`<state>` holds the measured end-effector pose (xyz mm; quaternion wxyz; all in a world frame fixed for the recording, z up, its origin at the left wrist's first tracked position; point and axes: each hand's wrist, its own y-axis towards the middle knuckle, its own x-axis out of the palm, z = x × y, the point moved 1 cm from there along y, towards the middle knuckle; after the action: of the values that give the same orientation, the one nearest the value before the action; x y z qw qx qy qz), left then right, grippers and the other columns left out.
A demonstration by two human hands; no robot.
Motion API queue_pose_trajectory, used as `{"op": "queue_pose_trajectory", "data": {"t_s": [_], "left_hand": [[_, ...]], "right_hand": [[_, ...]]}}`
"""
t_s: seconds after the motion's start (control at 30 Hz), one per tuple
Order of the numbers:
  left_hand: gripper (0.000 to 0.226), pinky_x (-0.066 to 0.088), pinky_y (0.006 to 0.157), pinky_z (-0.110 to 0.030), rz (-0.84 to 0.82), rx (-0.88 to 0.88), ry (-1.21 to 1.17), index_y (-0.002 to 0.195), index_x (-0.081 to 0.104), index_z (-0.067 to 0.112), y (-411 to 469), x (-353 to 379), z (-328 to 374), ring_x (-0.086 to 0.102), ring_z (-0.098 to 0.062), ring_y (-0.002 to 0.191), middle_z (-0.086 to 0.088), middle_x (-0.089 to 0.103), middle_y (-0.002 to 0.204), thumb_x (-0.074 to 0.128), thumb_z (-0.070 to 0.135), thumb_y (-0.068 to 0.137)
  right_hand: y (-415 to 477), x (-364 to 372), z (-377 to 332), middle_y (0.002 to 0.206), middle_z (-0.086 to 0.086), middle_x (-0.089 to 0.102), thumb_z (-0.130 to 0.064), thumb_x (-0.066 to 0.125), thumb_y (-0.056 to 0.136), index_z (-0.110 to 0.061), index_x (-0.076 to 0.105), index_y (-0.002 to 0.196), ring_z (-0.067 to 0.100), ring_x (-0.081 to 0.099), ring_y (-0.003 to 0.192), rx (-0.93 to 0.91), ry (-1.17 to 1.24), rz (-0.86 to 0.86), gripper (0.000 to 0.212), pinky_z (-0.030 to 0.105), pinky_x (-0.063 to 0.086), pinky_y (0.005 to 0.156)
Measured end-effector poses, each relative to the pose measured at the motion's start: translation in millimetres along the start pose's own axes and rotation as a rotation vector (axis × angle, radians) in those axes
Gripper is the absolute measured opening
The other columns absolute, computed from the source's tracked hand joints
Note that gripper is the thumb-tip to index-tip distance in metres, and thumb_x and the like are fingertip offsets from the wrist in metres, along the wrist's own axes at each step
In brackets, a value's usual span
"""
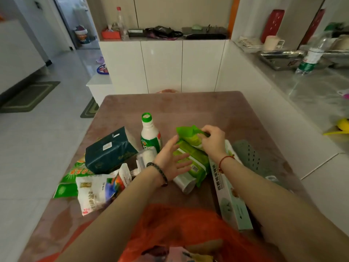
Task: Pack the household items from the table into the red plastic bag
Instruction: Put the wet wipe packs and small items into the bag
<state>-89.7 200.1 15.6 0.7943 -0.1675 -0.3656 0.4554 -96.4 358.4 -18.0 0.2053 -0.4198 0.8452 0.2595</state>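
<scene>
In the head view, a green pack (pixel 190 148) near the middle of the table (pixel 217 110) is pinched at its top end by the right hand (pixel 213 140), while the left hand (pixel 172 159) is held flat with fingers spread against the pack's left side. The red plastic bag (pixel 179 229) lies at the table's near edge, and its mouth cannot be made out. A pick-up appears to be in hand; next, the pack would need to be lifted and carried back over the bag.

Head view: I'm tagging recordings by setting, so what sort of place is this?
Probably a home kitchen or dining area: white cabinets, a counter with a mug, and a table of groceries.
</scene>
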Motion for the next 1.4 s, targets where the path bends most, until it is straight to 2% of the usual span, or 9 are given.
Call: {"op": "queue_pose_trajectory", "data": {"t_s": [0.17,0.33,0.47,0.57,0.7,0.9,1.07,1.27,1.4], "left_hand": [[0.07,0.042,0.093,-0.05,-0.113,0.053,-0.149,0.132,0.042,0.02,-21,19,3,0.054,-0.033,0.103,-0.016,0.05,0.126,0.037,0.067,0.08],[0.051,0.058,0.066,-0.034,-0.263,0.169,-0.081,0.09,0.071,0.014,-79,35,-3,0.072,-0.019,0.074,-0.008,0.075,0.084,0.039,0.054,0.086],[0.013,0.059,0.054,-0.035,-0.232,0.159,-0.005,0.084,0.068,0.016,-120,27,-40,0.07,-0.017,0.058,-0.005,0.074,0.072,0.056,0.019,0.082],[0.028,0.059,0.063,-0.036,-0.242,0.163,0.141,0.099,0.064,0.017,-138,12,-71,0.071,-0.017,0.066,-0.005,0.074,0.083,0.063,0.017,0.071],[0.019,0.059,0.062,-0.031,-0.267,0.045,0.34,0.1,0.063,0.015,-152,-5,-113,0.071,-0.014,0.063,-0.001,0.075,0.072,0.061,0.013,0.081],[0.035,0.057,0.077,-0.036,-0.336,-0.033,0.579,0.116,0.058,0.011,-165,-7,-170,0.068,-0.02,0.084,-0.007,0.069,0.099,0.064,0.019,0.082],[0.076,0.049,0.095,-0.047,-0.323,-0.047,0.71,0.129,0.045,0.012,-165,3,-184,0.06,-0.029,0.112,-0.013,0.058,0.129,0.074,0.042,0.066],[0.092,0.038,0.107,-0.043,-0.061,0.3,1.051,0.144,-0.018,0.017,-169,25,-203,0.042,-0.032,0.129,-0.013,0.029,0.15,0.051,0.04,0.088],[0.083,0.037,0.106,-0.043,-0.068,0.423,1.353,0.144,-0.019,0.024,-178,20,-204,0.039,-0.033,0.131,-0.011,-0.003,0.156,0.044,0.036,0.091]], "right_hand": [[-44,-41,-38,0.09,-0.003,0.068,0.004,0.064,0.077,-0.003,0.072,0.084,0.012,0.065,0.086,-0.251,0.22,0.219,0.013,0.033,0.053,0.081],[-145,-95,-77,0.11,-0.007,0.063,-0.017,0.069,0.075,-0.021,0.07,0.087,0.011,0.057,0.114,-0.691,0.072,0.009,0.013,0.043,0.03,0.11],[-217,-140,-81,0.128,-0.023,0.056,-0.045,0.064,0.078,-0.043,0.065,0.103,0.002,0.048,0.125,-0.304,0.261,-0.045,0.026,0.017,0.038,0.104],[-260,-147,-59,0.134,-0.026,0.038,-0.057,0.063,0.072,-0.053,0.033,0.127,-0.01,0.038,0.121,0.13,0.084,-0.056,0.063,0.004,0.034,0.09],[-301,-139,-22,0.118,-0.028,0.045,-0.03,0.066,0.082,-0.037,0.027,0.132,-0.005,0.049,0.107,0.343,0.029,-0.219,0.064,-0.006,0.033,0.079],[-315,-149,-3,0.103,0.014,0.07,0.0,0.066,0.078,-0.002,0.067,0.107,0.021,0.063,0.094,0.446,-0.077,0.09,0.029,0.023,0.042,0.077],[-318,-158,-27,0.112,0.013,0.067,-0.001,0.062,0.082,-0.001,0.064,0.113,0.015,0.058,0.097,0.402,0.037,0.216,0.031,0.019,0.041,0.081],[-322,-150,-37,0.109,0.007,0.068,-0.001,0.062,0.082,-0.005,0.065,0.114,0.013,0.06,0.097,0.338,0.012,0.216,0.032,0.024,0.042,0.082],[-331,-156,-35,0.103,0.005,0.071,-0.009,0.068,0.08,-0.009,0.066,0.113,0.014,0.063,0.091,0.323,-0.039,0.104,0.033,0.026,0.046,0.081]]}}
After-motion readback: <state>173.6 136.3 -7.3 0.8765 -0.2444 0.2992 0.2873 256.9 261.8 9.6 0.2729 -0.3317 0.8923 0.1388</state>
